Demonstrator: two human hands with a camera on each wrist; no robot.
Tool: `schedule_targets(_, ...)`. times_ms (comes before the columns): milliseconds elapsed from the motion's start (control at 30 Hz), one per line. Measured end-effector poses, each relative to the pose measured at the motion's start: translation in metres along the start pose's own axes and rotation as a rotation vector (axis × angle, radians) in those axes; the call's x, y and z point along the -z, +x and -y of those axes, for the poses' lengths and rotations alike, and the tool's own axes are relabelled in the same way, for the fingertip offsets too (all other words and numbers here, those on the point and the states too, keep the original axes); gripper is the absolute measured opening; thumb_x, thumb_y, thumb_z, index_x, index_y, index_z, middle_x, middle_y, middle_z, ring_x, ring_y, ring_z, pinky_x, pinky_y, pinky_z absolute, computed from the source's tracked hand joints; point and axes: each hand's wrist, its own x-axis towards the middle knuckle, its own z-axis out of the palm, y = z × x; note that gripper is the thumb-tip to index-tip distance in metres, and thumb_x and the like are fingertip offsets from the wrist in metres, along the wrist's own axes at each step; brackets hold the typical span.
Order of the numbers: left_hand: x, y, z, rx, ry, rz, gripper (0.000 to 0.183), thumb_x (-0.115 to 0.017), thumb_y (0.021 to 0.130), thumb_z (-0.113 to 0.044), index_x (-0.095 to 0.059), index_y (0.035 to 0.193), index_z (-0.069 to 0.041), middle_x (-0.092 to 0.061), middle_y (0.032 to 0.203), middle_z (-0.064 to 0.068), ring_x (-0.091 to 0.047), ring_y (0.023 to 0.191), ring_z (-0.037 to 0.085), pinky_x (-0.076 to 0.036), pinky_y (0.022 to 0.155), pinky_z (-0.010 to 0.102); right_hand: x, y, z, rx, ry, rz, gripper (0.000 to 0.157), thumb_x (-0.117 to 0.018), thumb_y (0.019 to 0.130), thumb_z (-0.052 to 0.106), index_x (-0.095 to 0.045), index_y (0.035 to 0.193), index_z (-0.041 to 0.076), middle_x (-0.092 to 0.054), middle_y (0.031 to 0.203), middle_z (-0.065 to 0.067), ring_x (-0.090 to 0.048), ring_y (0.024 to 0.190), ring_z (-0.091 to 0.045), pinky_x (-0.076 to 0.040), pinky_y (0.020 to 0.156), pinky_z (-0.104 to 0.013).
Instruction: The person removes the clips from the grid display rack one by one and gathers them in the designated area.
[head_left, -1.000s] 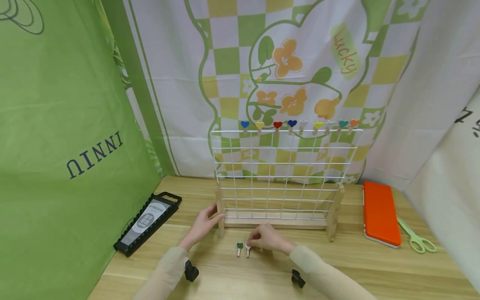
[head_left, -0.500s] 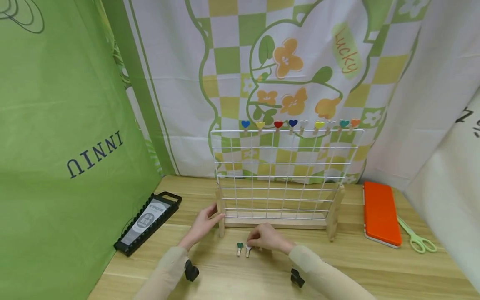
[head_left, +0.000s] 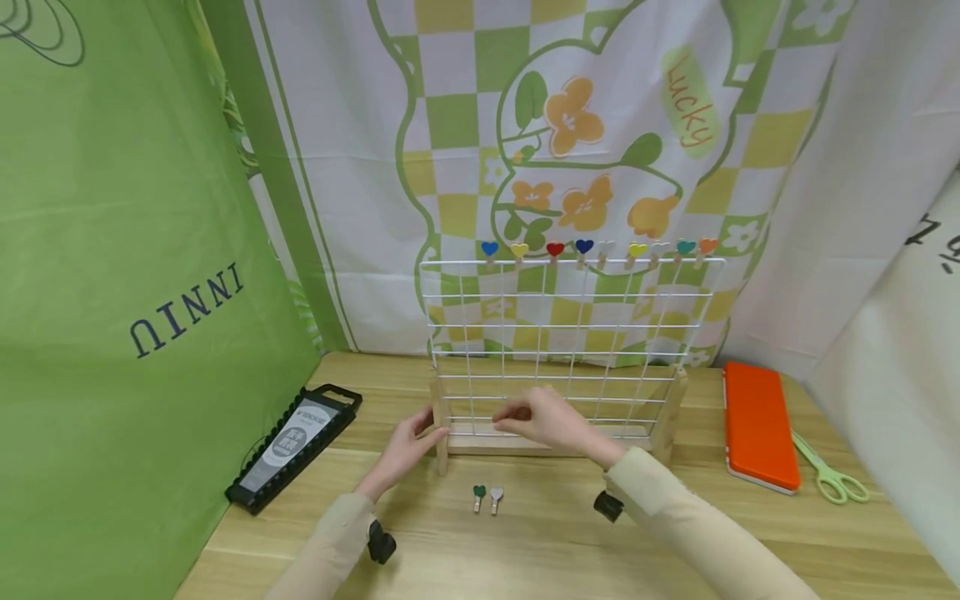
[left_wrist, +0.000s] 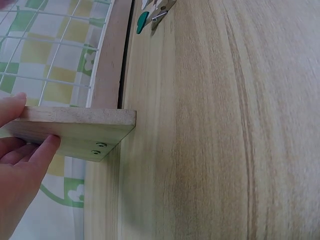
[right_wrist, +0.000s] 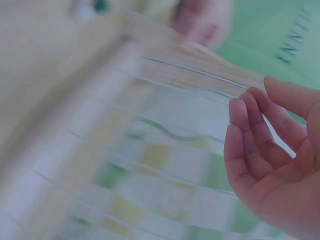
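On my head view I see an orange case [head_left: 759,425] lying flat at the right of the wooden table [head_left: 525,550], with light green scissors [head_left: 828,477] just beside it, nearer the right edge. On the left a black tool holder [head_left: 294,446] lies slantwise near the green cloth [head_left: 112,250]. Behind the table hangs a checked flower curtain [head_left: 570,125] printed "Lucky".

White wire grid rack [head_left: 570,333] upright, wooden feet.
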Motion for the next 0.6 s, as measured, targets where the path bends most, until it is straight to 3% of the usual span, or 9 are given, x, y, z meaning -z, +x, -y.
schedule_targets(200, -0.001, 0.000, -0.001, -0.004, -0.002, -0.017, 0.056, -0.064, 0.097, -0.012, -0.043, 0.146, 0.006, -0.052, 0.144, 0.026, -0.048, 0.137, 0.040, -0.042, 0.113, 0.054, 0.069, 0.017, 0.045, 0.127, -0.091, -0.141, 0.012, -0.072, 0.090, 0.013, -0.077, 0.099, 0.007, -0.075, 0.091, -0.004, -0.069, 0.078, -0.010, -0.061, 0.073, -0.023)
schedule_targets(367, -0.001, 0.000, -0.001, -0.018, -0.004, -0.030, 0.054, -0.065, 0.095, -0.011, -0.046, 0.143, 0.007, -0.055, 0.142, 0.026, -0.051, 0.135, 0.040, -0.044, 0.111, 0.054, 0.123, 0.029, 0.085, 0.215, -0.167, -0.253, 0.012, -0.074, 0.089, 0.013, -0.077, 0.100, 0.009, -0.074, 0.091, -0.001, -0.067, 0.080, -0.010, -0.060, 0.075, -0.030)
schedule_targets(600, -0.001, -0.001, 0.000, -0.013, -0.012, -0.025, 0.057, -0.065, 0.095, -0.014, -0.045, 0.144, 0.006, -0.053, 0.144, 0.026, -0.049, 0.136, 0.040, -0.043, 0.112, 0.054, 0.167, 0.052, 0.109, 0.276, -0.265, -0.388, 0.012, -0.075, 0.088, 0.012, -0.077, 0.099, 0.007, -0.074, 0.091, -0.004, -0.066, 0.079, -0.011, -0.056, 0.072, -0.025)
